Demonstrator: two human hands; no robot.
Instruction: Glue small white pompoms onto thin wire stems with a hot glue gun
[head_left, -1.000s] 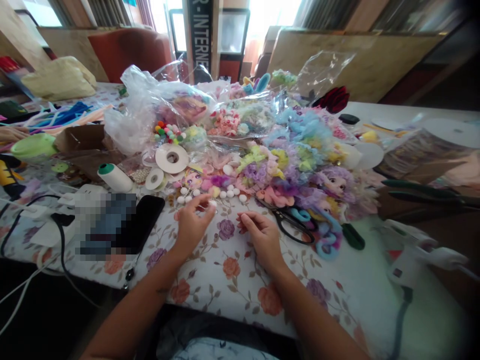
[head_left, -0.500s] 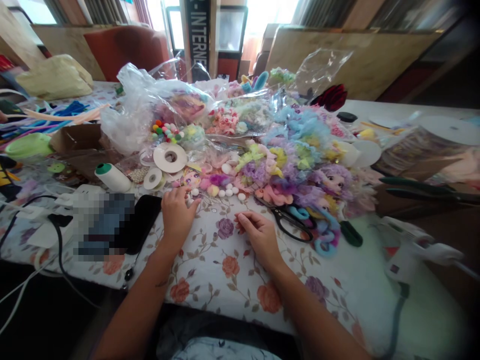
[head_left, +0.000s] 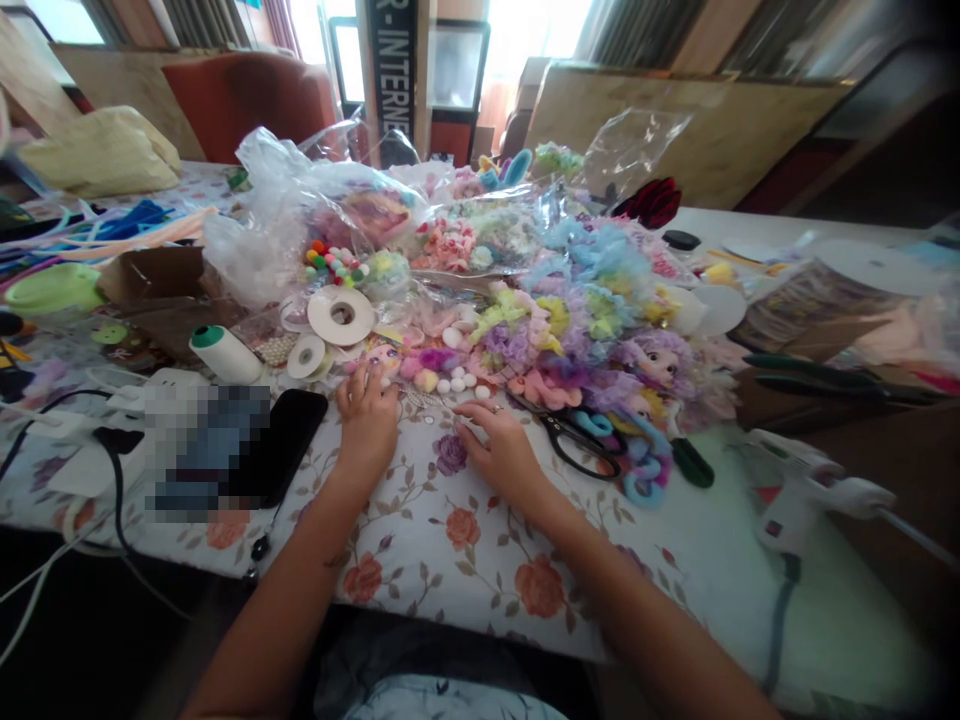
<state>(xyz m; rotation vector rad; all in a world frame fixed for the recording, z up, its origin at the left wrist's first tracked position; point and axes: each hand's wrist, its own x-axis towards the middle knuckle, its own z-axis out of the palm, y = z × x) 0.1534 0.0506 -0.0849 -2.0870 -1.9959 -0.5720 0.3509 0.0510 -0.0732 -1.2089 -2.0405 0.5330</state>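
Observation:
My left hand (head_left: 367, 418) lies palm down, its fingers spread over the table by a pink-haired doll head (head_left: 382, 357). My right hand (head_left: 501, 448) is opposite it, fingers stretched forward and thumb apart, with nothing visible in it. Just beyond its fingertips sit several white balls (head_left: 457, 382) and a pearl-like bead string (head_left: 424, 398). Between the hands a tiny pale piece (head_left: 429, 420) rests on the flowered cloth (head_left: 405, 520). Black-handled scissors (head_left: 577, 447) lie right of my right hand. What is under my left fingertips is hidden.
A phone (head_left: 289, 440) and a power strip (head_left: 97, 465) with cables are on the left. Ribbon spools (head_left: 341, 315) and a thread cone (head_left: 225, 354) stand behind. Colourful ruffled trims (head_left: 592, 260) and plastic bags (head_left: 262, 220) fill the back. A glue gun (head_left: 806, 490) is at right.
My right hand has gone forward and left, its bent fingers now stretched out. My left hand has turned flatter, fingers over the doll head's edge. The view has shifted slightly.

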